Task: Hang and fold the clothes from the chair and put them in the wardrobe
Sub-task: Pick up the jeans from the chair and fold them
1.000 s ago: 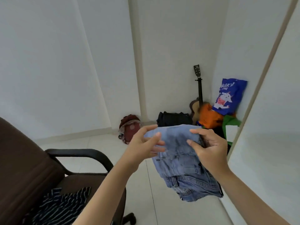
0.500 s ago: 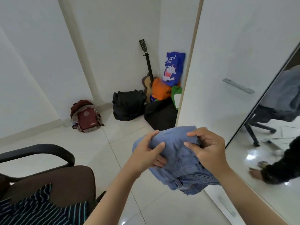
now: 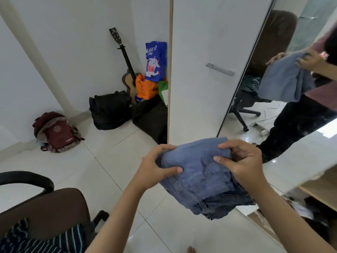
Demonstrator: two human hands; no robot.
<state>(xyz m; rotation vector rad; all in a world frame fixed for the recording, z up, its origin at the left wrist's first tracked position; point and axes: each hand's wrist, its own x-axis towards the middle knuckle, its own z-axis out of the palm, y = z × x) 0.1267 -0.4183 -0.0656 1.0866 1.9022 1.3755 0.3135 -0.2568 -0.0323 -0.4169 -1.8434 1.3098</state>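
The folded light blue denim jeans point(image 3: 198, 172) are held in the air before the white wardrobe point(image 3: 209, 99). The left hand point(image 3: 155, 170) and right hand point(image 3: 242, 161) both pinch the upper fold. The denim looks soft but rather heavy, so it is best supported under the fold.

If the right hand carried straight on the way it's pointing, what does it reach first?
The right hand points leftward across the folded jeans it grips, so it would likely meet the left hand holding the other side; depth is unclear.
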